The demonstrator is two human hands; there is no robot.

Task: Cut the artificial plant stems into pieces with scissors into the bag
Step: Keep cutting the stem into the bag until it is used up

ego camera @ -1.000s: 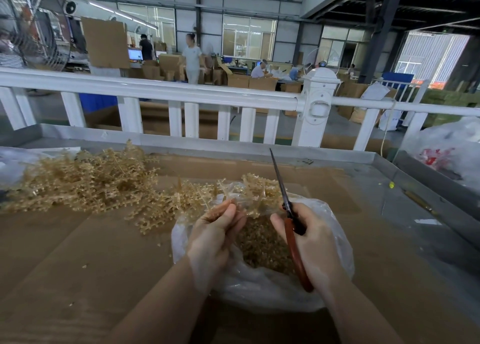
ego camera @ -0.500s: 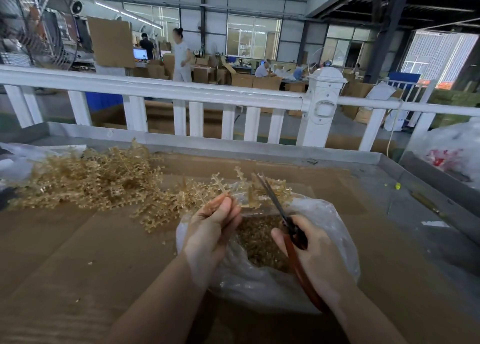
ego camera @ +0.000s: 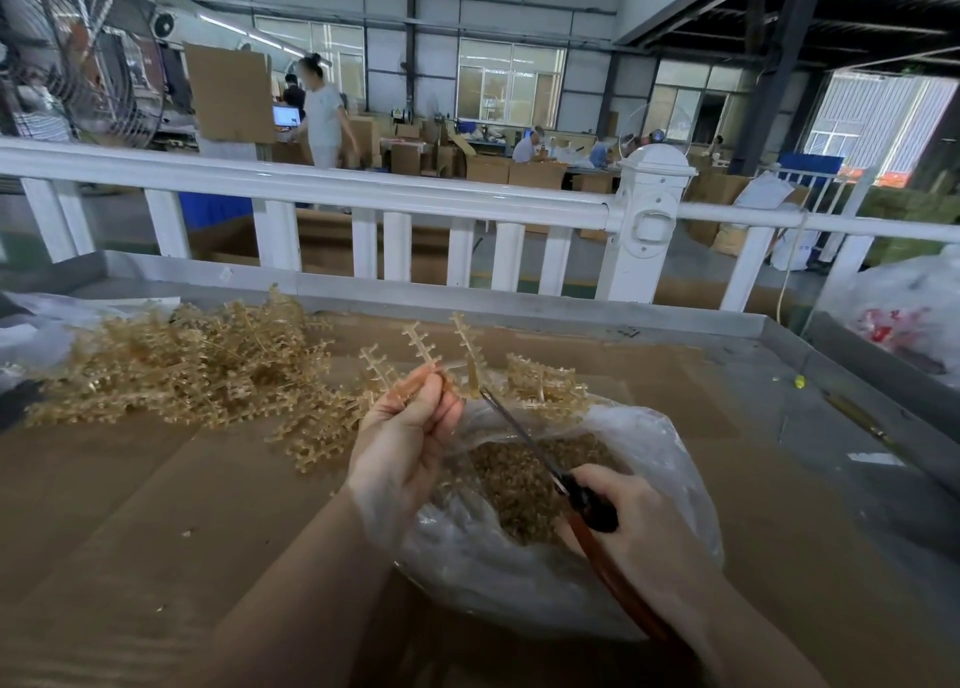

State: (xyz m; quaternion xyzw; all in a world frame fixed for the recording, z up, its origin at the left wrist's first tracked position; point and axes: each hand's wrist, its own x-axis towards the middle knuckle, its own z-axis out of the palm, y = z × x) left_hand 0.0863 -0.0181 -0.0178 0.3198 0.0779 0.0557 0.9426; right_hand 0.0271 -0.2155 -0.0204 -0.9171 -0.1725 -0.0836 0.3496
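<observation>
The left hand pinches a spiky tan plastic plant stem over the clear plastic bag. The right hand grips orange-handled metal scissors, blade tip touching the stem.

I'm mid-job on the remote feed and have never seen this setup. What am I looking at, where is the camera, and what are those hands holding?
There is no machine here: a person works with two bare hands, and the single camera sits on their head, looking forward and down. The left hand pinches a pale gold artificial plant stem above a clear plastic bag. The right hand grips orange-handled scissors, whose blade tip points at the stem's base. The bag already holds many cut pieces. A pile of uncut stems lies to the left on the cardboard-covered table. Beyond it stands a white railing.
</observation>
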